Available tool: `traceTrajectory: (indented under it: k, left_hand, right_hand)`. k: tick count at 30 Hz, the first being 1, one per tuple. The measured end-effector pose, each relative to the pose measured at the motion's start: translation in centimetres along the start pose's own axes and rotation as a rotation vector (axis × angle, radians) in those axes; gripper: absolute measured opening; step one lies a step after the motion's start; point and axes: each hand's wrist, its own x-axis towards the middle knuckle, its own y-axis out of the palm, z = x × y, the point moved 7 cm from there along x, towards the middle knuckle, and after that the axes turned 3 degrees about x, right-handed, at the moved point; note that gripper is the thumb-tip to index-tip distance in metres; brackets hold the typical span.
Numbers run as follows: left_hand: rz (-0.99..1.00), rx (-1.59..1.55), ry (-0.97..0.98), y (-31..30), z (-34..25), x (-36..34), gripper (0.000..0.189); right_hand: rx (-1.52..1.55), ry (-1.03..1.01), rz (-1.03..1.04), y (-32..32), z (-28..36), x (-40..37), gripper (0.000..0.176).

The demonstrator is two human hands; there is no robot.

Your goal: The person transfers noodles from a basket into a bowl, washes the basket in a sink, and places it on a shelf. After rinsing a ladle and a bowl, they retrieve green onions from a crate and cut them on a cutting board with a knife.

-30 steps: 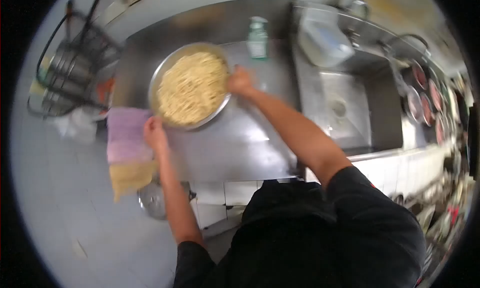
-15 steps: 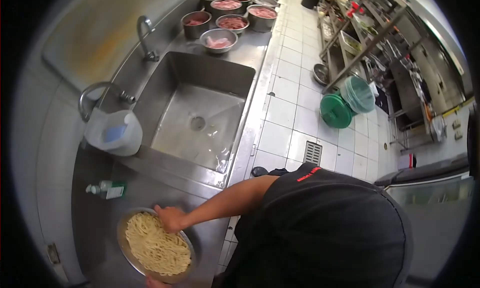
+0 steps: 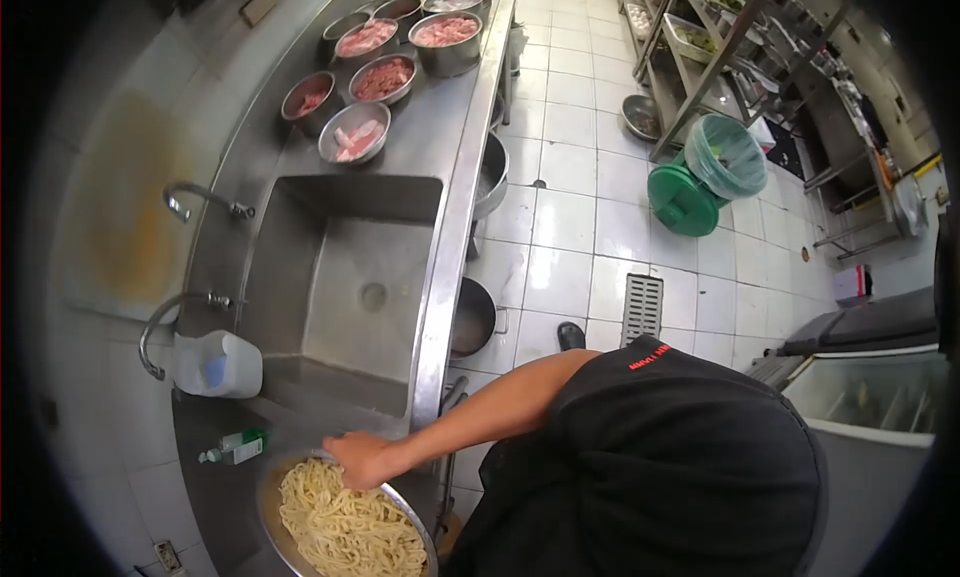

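My right hand grips the far rim of a round metal bowl, its fingers curled over the edge. Thick pale noodles fill the bowl, which lies low in the picture and is partly cut off by the bottom edge. My left hand is out of view. Just beyond the bowl, a clear and green pump bottle lies on its side on the steel counter. Past it stands a cut-open white plastic jug with something blue inside.
A steel sink with two taps adjoins the counter. Several metal bowls of raw meat crowd its far end. Pots sit below the counter. A green lid, lined bin and shelving are on the right.
The view has shifted, so the sink and the meat bowls appear lower and further left. The noodle bowl sits lower in the picture. My left hand, earlier at its near rim, has left the view.
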Motion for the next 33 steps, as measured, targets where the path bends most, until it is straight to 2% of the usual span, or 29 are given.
traceTrajectory:
  k: [3,7,12,17,20,24,26,28,30,32,33]
  left_hand:
    - [-0.015,-0.002,0.020,3.4,-2.5,-5.1,0.037]
    - [0.008,-0.039,0.037,10.3,-5.7,-10.2,0.036]
    - [0.055,-0.079,0.016,18.6,-9.8,-14.9,0.036]
    - [0.094,-0.105,-0.025,24.0,-14.2,-18.3,0.035]
    - [0.103,0.088,0.136,27.4,-19.7,-22.3,0.033]
    - [0.090,0.141,0.208,31.3,-21.2,-21.6,0.029]
    - [0.177,0.082,0.257,34.2,-21.8,-21.4,0.028]
    - [0.163,0.132,0.300,36.6,-25.0,-24.4,0.028]
    - [0.170,0.195,0.347,40.0,-28.9,-26.5,0.029]
    - [0.309,0.332,0.367,44.3,-30.9,-28.1,0.034]
    - [0.326,0.331,0.381,47.6,-30.6,-26.1,0.034]
  right_hand:
    - [0.071,0.025,-0.016,-6.4,-1.0,-3.8,0.044]
    - [0.057,0.045,-0.170,-16.3,-4.2,-7.2,0.039]
    - [-0.038,0.097,-0.320,-26.5,-9.1,-10.8,0.040]
    - [-0.092,0.116,-0.411,-34.2,-12.3,-11.8,0.042]
    - [-0.120,0.101,-0.478,-37.9,-13.3,-12.6,0.043]
    - [-0.058,0.145,-0.483,-42.8,-13.7,-14.2,0.045]
    - [-0.016,0.182,-0.508,-45.2,-15.9,-14.1,0.045]
    - [-0.015,0.209,-0.535,-48.3,-15.5,-16.1,0.045]
    - [0.010,0.278,-0.578,-51.5,-16.9,-16.9,0.042]
    - [0.013,0.307,-0.648,-55.1,-17.8,-18.9,0.039]
    - [0.010,0.305,-0.707,-57.1,-17.9,-19.8,0.037]
